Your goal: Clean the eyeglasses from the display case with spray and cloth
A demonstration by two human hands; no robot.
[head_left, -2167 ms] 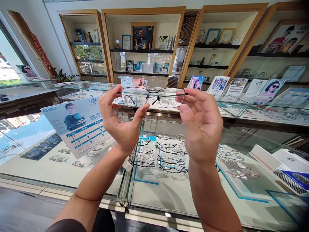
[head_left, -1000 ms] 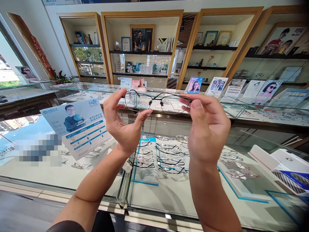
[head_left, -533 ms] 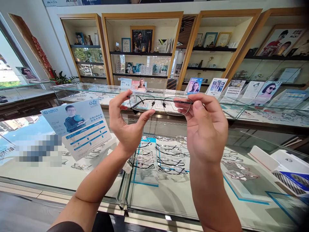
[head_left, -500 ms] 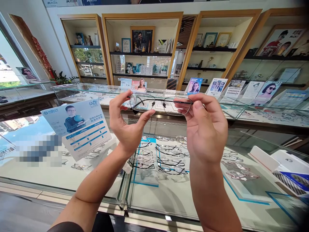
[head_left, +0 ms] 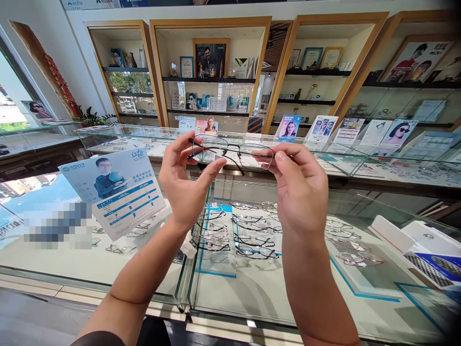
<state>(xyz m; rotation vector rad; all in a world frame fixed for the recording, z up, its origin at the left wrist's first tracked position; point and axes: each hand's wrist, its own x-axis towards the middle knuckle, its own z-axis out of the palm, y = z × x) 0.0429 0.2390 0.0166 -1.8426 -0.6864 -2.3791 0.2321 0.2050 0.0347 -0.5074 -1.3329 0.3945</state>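
Note:
A pair of thin dark-rimmed eyeglasses [head_left: 234, 145] is held up in front of me, above the glass display case. My left hand [head_left: 185, 187] grips the left end of the frame with its fingertips, its thumb stretched out below the left lens. The right end is pinched between the thumb and fingers of my right hand [head_left: 302, 187]. One dark temple slants down below the bridge. Part of the other side is hidden behind the right fingers.
Under my hands is the glass case [head_left: 230, 298] with rows of eyeglasses [head_left: 257, 252] inside. A blue and white printed card [head_left: 126, 192] stands at left, an open white box [head_left: 428, 250] at right. Across from me runs another glass counter [head_left: 144, 132], with wooden shelves [head_left: 211, 21] behind.
The eyeglasses have turned and shifted slightly left, so a temple now shows slanting below the bridge. My right hand has moved a little left, nearer my left hand. Both keep their hold.

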